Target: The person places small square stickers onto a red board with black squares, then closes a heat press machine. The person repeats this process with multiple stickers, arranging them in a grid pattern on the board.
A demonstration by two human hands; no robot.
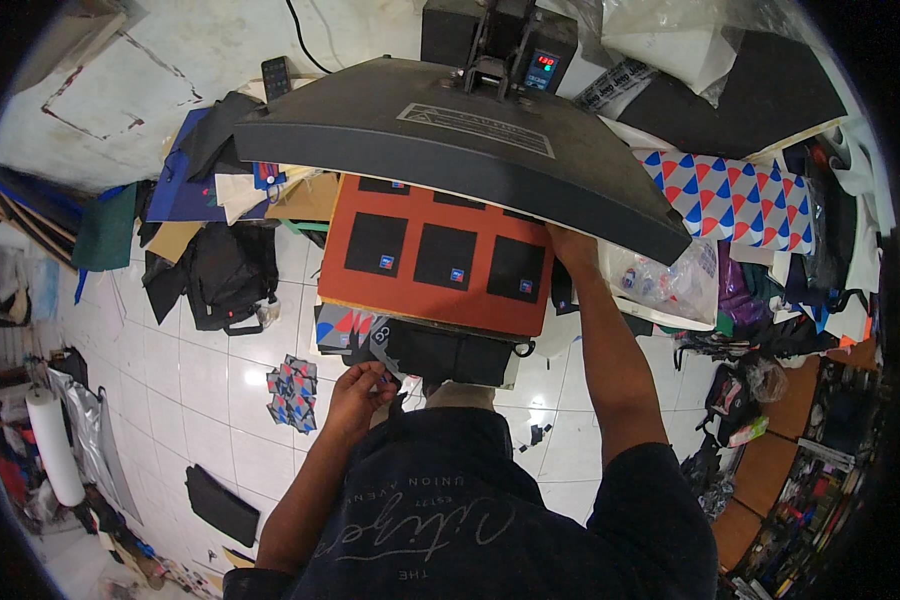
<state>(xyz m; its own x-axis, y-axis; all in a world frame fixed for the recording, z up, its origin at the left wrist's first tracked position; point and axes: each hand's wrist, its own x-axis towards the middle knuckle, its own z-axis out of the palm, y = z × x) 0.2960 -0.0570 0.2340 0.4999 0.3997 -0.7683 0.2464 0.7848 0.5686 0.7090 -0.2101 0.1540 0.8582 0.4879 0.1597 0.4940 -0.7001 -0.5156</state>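
A heat press stands in front of me, its dark grey upper plate raised over an orange-red pad. Several black fabric pieces lie in rows on the pad, most with a small blue and red mark near a lower corner. My right hand is at the pad's right edge, partly beneath the upper plate, which hides its fingers. My left hand is low at the press's front left, fingers pinched together; what they hold is too small to make out. Beside it is a stack of grey patterned and black fabric.
A control box with a lit display sits behind the plate. Patterned sheets and a white tray with plastic bags are at the right. On the tiled floor lie a black bag, patterned pieces and folded black cloth.
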